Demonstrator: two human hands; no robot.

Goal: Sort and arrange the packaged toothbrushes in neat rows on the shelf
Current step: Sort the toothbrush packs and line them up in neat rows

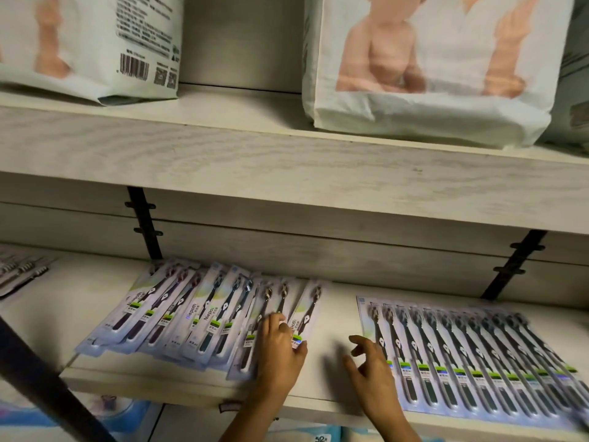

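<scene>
Fanned toothbrush packs (191,314) laid askew on shelf (331,314) at 7 o'clock; neat toothbrush row (478,362) laid at 4 o'clock. Rightmost pack (307,309) of fan pinched at lower end by left hand (280,352), fingers curled over it. Right hand (371,368) held spread, nothing grasped, at row's 9 o'clock edge. Diaper bags (430,74) stood above at 12 o'clock.

left hand (280,349): bare | right hand (371,370): bare | forearms: bare to frame edge
</scene>
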